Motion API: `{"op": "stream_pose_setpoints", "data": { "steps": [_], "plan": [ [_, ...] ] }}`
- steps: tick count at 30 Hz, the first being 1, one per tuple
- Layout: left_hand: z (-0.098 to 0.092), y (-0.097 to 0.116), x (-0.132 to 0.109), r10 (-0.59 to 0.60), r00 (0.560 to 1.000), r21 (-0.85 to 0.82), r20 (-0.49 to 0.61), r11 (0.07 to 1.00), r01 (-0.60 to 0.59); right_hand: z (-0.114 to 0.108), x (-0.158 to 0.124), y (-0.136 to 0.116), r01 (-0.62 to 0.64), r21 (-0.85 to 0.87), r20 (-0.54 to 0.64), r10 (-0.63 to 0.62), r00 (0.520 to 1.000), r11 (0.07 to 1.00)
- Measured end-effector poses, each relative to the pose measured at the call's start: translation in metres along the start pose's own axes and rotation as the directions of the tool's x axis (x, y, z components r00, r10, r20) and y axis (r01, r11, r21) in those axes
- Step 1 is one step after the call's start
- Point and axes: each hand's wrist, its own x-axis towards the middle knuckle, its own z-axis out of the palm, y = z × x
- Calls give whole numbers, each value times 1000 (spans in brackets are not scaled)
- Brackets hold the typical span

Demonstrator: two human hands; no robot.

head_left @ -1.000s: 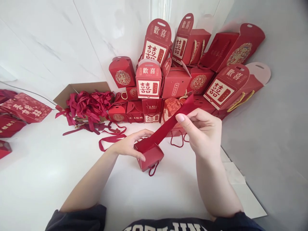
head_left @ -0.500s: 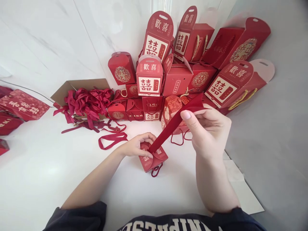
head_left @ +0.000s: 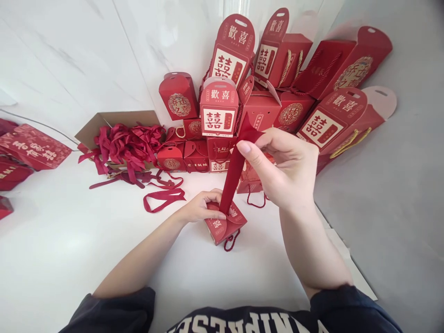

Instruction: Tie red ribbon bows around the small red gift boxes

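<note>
A small red gift box with white characters and a twisted dark-red cord handle sits on the white table in front of me. My left hand is closed on its left side, the thumb lying across the top near the ribbon. From the top of the box a wide dark-red ribbon rises taut, tilted slightly right. My right hand pinches its upper end between thumb and fingers, well above the box. How the ribbon's lower end meets the box is hidden by the left fingers.
Several red gift boxes are stacked at the back, against the wall. An open cardboard box overflows with red ribbons to the left. A loose ribbon loop lies before it. Red bags are at the far left.
My right hand has moved left with the ribbon's upper end, so the ribbon stands steeper. The left hand stays on the box, its thumb now nearer the ribbon's base.
</note>
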Motion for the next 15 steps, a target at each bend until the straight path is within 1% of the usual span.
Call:
{"op": "stream_pose_setpoints", "data": {
  "steps": [3,6,9,11,12,13,15],
  "plan": [
    [0,0,3,56,998,93,4,994,-56,-1,-3,-2,13,-6,-25,-13,1000,1000],
    [0,2,4,39,999,130,2,991,-39,-1,-5,-2,0,-9,2,0,1000,1000],
    [1,3,3,23,1000,156,10,988,-24,6,-3,9,-63,31,56,61,997,998],
    [2,4,3,21,1000,175,7,984,-22,12,-3,24,-133,48,142,125,982,990],
    [3,5,3,23,1000,179,3,984,-23,15,-4,33,-163,33,215,153,965,986],
    [3,6,2,26,1000,183,0,983,-25,17,-7,41,-177,-6,315,170,934,984],
    [3,7,3,35,999,205,11,978,-36,16,-18,55,-141,-153,444,195,875,978]
  ]
}}
